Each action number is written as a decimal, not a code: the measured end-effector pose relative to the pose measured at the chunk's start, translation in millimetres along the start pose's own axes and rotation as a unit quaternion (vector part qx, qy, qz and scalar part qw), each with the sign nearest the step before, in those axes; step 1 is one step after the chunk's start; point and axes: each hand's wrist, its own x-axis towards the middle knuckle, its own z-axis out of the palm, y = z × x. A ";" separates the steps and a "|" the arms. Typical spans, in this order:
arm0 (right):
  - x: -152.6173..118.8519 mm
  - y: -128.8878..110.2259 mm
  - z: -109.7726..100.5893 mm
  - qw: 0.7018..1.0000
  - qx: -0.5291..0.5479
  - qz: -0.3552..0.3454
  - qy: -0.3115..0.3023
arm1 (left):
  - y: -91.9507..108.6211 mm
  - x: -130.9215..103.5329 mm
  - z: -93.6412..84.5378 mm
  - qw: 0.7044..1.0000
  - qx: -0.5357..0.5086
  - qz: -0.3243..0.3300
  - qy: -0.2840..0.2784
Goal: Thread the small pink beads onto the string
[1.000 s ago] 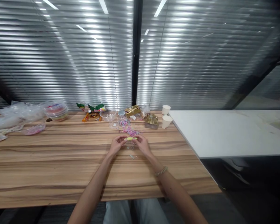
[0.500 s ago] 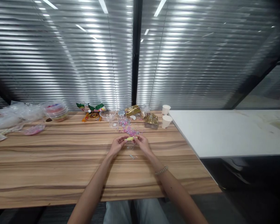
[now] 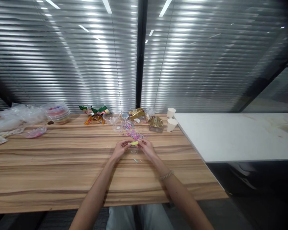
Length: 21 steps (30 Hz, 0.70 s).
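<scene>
Between my two hands is a small, long yellow-green piece (image 3: 134, 143), too small for me to tell its kind. My left hand (image 3: 120, 149) pinches its left end. The fingers of my right hand (image 3: 146, 147) are closed on its right end. Just beyond my fingertips lies a loose pile of tiny pink, purple and pale bits (image 3: 133, 134). Below the hands, a few small thin pieces (image 3: 135, 160) rest on the wooden table (image 3: 62, 172).
Behind the pile stand a clear plastic bowl (image 3: 111, 118), gold wrappers (image 3: 156, 124) and two paper cups (image 3: 172, 124). Green snack packets (image 3: 96, 110) lie to their left. Further left are stacked clear tubs (image 3: 57, 113) and plastic bags (image 3: 21, 115). A white table (image 3: 230, 137) adjoins on the right.
Both hands stay in nearly the same place. The yellow-green piece has turned slightly between the fingers and looks a little shorter, with less of it showing past the right fingertips.
</scene>
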 end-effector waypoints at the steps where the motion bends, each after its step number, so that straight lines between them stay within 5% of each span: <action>1: -0.5 -0.3 0.1 1.000 0.008 0.003 -0.004 | 0.3 -0.3 0.0 1.000 -0.004 -0.002 0.000; 21: 5.2 11.6 -10.1 0.994 0.085 0.069 -0.011 | -5.1 0.8 -3.1 0.999 -0.030 -0.015 -0.013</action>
